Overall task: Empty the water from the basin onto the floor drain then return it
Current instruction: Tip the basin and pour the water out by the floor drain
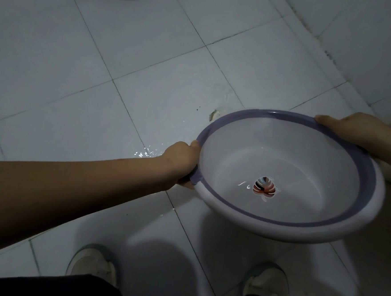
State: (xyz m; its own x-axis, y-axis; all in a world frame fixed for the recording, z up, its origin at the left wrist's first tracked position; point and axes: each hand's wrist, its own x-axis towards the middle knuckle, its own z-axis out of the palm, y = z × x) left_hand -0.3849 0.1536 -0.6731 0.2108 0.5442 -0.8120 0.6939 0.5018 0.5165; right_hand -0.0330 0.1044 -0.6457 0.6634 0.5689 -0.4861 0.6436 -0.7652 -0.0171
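Head view
Basin (pixel 215 209): round, smooth white plastic with a purple band along the rim; a striped leaf print (pixel 264 187) at the bottom, a little water glinting beside it.
Position: held off the floor, right of centre, slightly tilted.
Left hand (pixel 182 162): clamped on the near-left rim.
Right hand (pixel 351 128): gripping the far-right rim.
Floor (pixel 103 60): glossy pale square tiles, a wet patch (pixel 144 153) by the left wrist.
Shoes (pixel 93 264): two, light-coloured, at the bottom edge.

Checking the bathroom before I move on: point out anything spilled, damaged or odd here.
Water glistens on the floor tiles beside the left hand, so the floor is wet there. A chipped spot breaks a tile at a grout joint just beyond the basin. The basin, held by both hands, right hand, looks intact.
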